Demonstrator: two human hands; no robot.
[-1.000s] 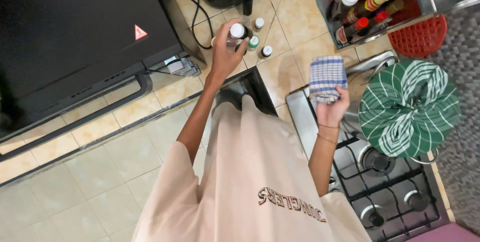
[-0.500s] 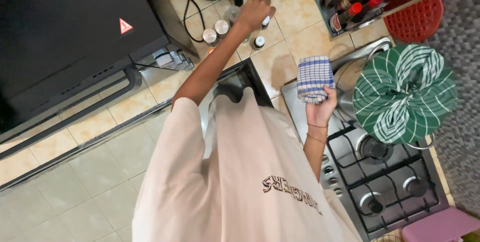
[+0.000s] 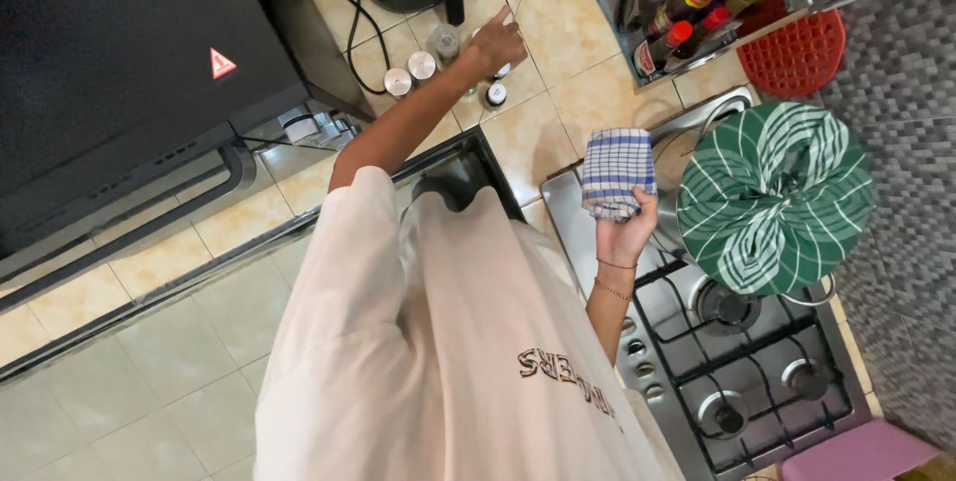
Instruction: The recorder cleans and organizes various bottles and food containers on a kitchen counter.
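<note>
Head view looked straight down on a person at a tiled counter [image 3: 588, 33]. Their left hand [image 3: 495, 43] reached out over a cluster of small spice jars [image 3: 495, 94], fingers curled down over one of them; whether it was actually gripped I could not tell. Two silver-capped jars [image 3: 409, 74] stood just beside, near a black appliance [image 3: 119, 73]. Their right hand [image 3: 625, 227] was closed around a folded blue checked cloth [image 3: 615, 170], held above the edge of the gas hob [image 3: 737, 371]. A pot wrapped in green striped fabric [image 3: 775, 197] sat on the hob, close to that cloth.
</note>
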